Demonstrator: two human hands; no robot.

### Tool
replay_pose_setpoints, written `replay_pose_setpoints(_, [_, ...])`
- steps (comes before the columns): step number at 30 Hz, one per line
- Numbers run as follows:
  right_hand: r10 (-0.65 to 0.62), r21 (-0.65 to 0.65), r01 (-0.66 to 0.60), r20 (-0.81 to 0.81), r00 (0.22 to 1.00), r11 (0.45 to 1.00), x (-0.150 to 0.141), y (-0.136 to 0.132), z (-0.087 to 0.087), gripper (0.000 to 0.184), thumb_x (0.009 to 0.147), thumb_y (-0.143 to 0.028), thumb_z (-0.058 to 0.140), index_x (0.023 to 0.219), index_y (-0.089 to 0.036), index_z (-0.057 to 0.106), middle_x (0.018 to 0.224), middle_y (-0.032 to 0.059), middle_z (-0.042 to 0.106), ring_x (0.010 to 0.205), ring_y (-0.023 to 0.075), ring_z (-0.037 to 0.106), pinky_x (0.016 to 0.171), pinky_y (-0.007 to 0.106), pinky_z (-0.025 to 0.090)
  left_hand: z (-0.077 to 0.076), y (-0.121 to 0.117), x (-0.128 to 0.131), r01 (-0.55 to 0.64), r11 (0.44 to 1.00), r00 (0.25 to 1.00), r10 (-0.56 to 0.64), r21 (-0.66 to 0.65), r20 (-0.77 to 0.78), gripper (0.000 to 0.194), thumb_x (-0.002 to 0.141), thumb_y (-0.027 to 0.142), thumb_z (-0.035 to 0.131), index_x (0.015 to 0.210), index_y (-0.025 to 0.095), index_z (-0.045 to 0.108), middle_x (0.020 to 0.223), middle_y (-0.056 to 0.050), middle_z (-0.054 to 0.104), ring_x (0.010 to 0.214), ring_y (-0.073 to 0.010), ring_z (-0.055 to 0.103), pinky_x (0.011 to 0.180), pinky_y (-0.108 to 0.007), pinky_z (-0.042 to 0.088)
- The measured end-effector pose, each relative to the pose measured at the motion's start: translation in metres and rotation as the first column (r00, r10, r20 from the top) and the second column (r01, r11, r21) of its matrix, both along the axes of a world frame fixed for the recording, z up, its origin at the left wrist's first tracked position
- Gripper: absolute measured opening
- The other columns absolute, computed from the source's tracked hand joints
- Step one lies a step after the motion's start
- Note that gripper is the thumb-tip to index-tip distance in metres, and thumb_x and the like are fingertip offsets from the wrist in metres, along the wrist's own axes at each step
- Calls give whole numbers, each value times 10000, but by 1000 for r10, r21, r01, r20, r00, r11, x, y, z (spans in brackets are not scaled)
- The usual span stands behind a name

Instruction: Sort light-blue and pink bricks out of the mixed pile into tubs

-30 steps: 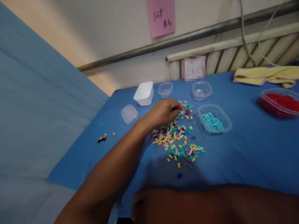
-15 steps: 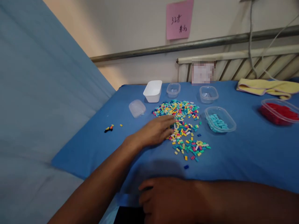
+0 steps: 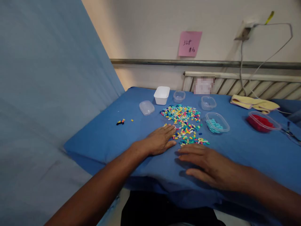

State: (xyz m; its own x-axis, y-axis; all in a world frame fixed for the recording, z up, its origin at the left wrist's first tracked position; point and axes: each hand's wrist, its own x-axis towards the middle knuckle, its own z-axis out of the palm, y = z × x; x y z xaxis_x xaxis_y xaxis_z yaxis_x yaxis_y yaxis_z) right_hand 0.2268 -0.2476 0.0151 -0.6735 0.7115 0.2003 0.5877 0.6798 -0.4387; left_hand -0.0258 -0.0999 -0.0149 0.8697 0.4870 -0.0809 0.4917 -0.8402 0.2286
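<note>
Small toy bricks (image 3: 181, 113) in many colours are spread in a heap over the middle of the blue cloth (image 3: 105, 138). At the heap's left edge my left hand (image 3: 161, 139) lies flat, its fingers stretched out and touching the bricks. My right hand (image 3: 207, 164) is at the near side of the heap with fingers apart, palm down, holding nothing; it hides part of the nearest bricks. Right of the heap stands a clear tub (image 3: 225, 123) with turquoise bricks (image 3: 214, 126) inside.
A white tub (image 3: 162, 95), a clear lid (image 3: 147, 108) and two clear tubs, one small (image 3: 179, 96) and one larger (image 3: 208, 103), stand farther back. Red pieces (image 3: 261, 121) fill a tub at right, near a yellow cloth (image 3: 255, 103). Dark pieces (image 3: 120, 122) lie left. A blue curtain (image 3: 58, 78) hangs left.
My left hand has come back from the far heap to its near left edge, opening flat. My right hand has risen from the near edge to the bricks, fingers spreading. The view has shifted.
</note>
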Motion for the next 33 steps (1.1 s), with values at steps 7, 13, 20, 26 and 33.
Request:
replay_pose_setpoints(7, [-163, -32, 172, 190, 968, 985, 34, -6, -34, 618, 1103, -500, 577, 1666, -250, 520, 1749, 152, 438, 1608, 363, 432, 1293, 599, 416, -8, -8, 20, -26, 1000, 1000, 26, -9, -3, 845, 1139, 649, 302, 1740, 58, 257, 1810, -207, 147, 1708, -330, 119, 1384, -504, 156])
replay_pose_setpoints(13, [-245, 206, 216, 127, 961, 954, 28, 33, -41, 469, 1122, -354, 514, 1533, -175, 651, 1670, 205, 536, 1572, 354, 490, 1275, 579, 441, -2, 10, 51, -120, 988, 991, 113, 102, 76, 676, 1166, 469, 345, 1699, 54, 352, 1791, -216, 252, 1688, -324, 220, 1367, -494, 210])
replay_pose_setpoints(20, [-593, 251, 555, 105, 799, 793, 84, 11, -46, 623, 1035, -546, 621, 1517, -151, 629, 1406, 234, 704, 1206, 382, 744, 1008, 545, 633, 16, -21, 0, 74, 982, 955, -121, 176, 272, 378, 1141, 378, 461, 1348, 161, 691, 1379, -154, 678, 1275, -259, 652, 1096, -383, 526])
replay_pose_setpoints(26, [-610, 75, 606, 44, 791, 792, 66, 39, -61, 671, 880, -502, 790, 1421, -118, 696, 1235, 227, 765, 1049, 363, 768, 959, 502, 617, 7, -67, 17, 342, 919, 895, -382, 196, 230, 218, 1096, 345, 585, 1102, 181, 729, 1092, -91, 687, 965, -215, 662, 831, -332, 539])
replay_pose_setpoints(33, [-498, 61, 500, -46, 866, 864, 35, 83, -48, 346, 954, -332, 680, 1257, -189, 769, 1097, 111, 801, 909, 249, 773, 861, 391, 634, -13, -52, 55, 319, 905, 886, -390, 281, 251, 218, 1062, 324, 637, 1115, 147, 753, 1192, -138, 706, 1143, -283, 647, 991, -408, 531])
